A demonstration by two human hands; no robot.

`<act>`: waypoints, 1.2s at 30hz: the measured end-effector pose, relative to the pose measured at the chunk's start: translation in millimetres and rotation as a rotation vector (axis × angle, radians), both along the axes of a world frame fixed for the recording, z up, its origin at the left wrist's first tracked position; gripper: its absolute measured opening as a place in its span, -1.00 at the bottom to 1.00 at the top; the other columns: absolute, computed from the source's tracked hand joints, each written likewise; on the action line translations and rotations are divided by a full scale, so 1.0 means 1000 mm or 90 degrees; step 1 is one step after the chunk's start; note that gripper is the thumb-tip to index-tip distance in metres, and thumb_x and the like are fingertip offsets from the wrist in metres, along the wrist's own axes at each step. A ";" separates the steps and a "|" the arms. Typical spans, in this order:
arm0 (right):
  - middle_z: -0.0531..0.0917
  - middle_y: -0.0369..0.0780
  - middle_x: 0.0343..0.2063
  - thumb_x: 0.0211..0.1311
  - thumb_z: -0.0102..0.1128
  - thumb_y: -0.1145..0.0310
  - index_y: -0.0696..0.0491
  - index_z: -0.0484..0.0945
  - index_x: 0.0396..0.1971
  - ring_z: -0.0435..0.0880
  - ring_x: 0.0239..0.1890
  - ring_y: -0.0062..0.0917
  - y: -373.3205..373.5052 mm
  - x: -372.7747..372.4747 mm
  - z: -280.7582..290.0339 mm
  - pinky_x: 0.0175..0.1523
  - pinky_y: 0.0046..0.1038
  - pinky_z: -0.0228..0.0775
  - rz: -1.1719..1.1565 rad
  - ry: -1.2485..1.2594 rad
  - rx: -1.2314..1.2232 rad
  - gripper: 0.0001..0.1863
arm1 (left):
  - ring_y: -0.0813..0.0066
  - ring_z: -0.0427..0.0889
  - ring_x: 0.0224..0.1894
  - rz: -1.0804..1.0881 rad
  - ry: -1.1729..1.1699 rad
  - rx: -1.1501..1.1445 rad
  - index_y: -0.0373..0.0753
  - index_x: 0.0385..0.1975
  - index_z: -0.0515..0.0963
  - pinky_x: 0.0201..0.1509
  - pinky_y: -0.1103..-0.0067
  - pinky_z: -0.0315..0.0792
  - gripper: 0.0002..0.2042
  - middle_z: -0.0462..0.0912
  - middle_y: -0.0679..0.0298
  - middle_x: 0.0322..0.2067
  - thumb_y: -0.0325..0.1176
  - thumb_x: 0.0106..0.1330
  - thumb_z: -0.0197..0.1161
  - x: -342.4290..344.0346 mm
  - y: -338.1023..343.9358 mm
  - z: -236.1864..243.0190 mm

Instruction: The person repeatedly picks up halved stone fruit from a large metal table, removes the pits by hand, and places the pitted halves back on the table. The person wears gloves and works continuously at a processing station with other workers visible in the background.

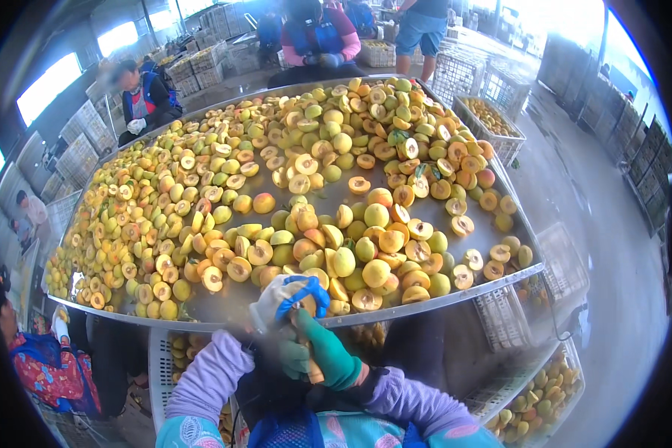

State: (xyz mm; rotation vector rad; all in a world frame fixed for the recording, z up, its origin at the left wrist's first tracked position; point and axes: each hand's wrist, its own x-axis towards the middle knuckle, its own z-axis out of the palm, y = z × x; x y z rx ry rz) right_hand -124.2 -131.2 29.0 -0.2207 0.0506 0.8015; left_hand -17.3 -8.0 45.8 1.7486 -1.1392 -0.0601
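Note:
My left hand (285,301), in a white glove with blue fingers, is curled closed at the near edge of a metal table (418,306). What it grips is hidden by its fingers. Against it, just below and to the right, my right hand (328,357) wears a green glove. Its fingers wrap round a tool with a tan handle (316,372), whose working end I cannot make out. Halved yellow peaches (343,261) lie heaped right beyond my hands, many cut side up with brown pit hollows.
Perforated crates stand under the table's near edge, including one of peaches (541,396) at lower right. Another peach crate (491,118) sits by the far right corner. A person (52,358) works close on my left; others (145,101) are along the far sides. Wet floor lies right.

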 end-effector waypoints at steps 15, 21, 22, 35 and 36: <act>0.40 -0.36 -0.55 0.41 0.02 -0.11 -0.04 0.41 -0.34 0.38 -0.62 -0.65 -0.021 -0.041 -0.084 -0.55 -0.55 0.27 0.149 0.173 -0.275 -0.59 | 0.10 0.67 -0.17 0.783 0.136 0.482 -0.24 -0.19 0.61 -0.06 0.31 0.49 -0.58 0.70 0.05 -0.24 -0.01 0.15 0.36 -0.020 0.155 0.001; 0.43 -0.35 -0.58 0.41 0.06 0.03 0.00 0.45 -0.29 0.43 -0.62 -0.63 0.007 -0.024 -0.027 -0.55 -0.53 0.30 -0.006 -0.117 -0.486 -0.68 | 0.06 0.66 -0.14 0.615 0.072 0.615 -0.27 -0.11 0.50 -0.08 0.32 0.54 -0.56 0.66 0.03 -0.21 -0.28 0.03 0.47 0.072 0.172 -0.056; 0.45 -0.33 -0.61 0.41 0.07 0.05 0.02 0.45 -0.28 0.44 -0.63 -0.59 0.006 -0.021 -0.026 -0.55 -0.49 0.31 -0.053 -0.151 -0.532 -0.69 | 0.33 0.68 -0.27 0.591 0.316 0.272 -0.26 -0.14 0.52 -0.23 0.49 0.57 -0.62 0.65 0.17 -0.30 -0.31 0.07 0.45 0.062 0.165 -0.051; 0.59 0.02 -0.62 0.38 0.12 0.08 0.15 0.39 -0.30 0.62 -0.54 -0.02 0.024 -0.006 -0.025 -0.52 -0.10 0.35 -0.277 -0.489 -0.876 -0.62 | 0.36 0.69 -0.25 0.324 0.466 -0.212 -0.45 0.03 0.48 -0.11 0.48 0.60 -0.58 0.66 0.04 -0.20 -0.15 0.44 0.07 -0.056 0.050 -0.019; 0.59 0.02 -0.62 0.38 0.12 0.08 0.16 0.39 -0.29 0.62 -0.54 -0.01 0.023 -0.007 -0.025 -0.52 -0.10 0.35 -0.276 -0.486 -0.883 -0.61 | 0.36 0.70 -0.26 0.355 0.416 -0.152 -0.45 0.02 0.48 -0.13 0.49 0.61 -0.58 0.66 0.03 -0.19 -0.14 0.45 0.05 -0.058 0.047 -0.019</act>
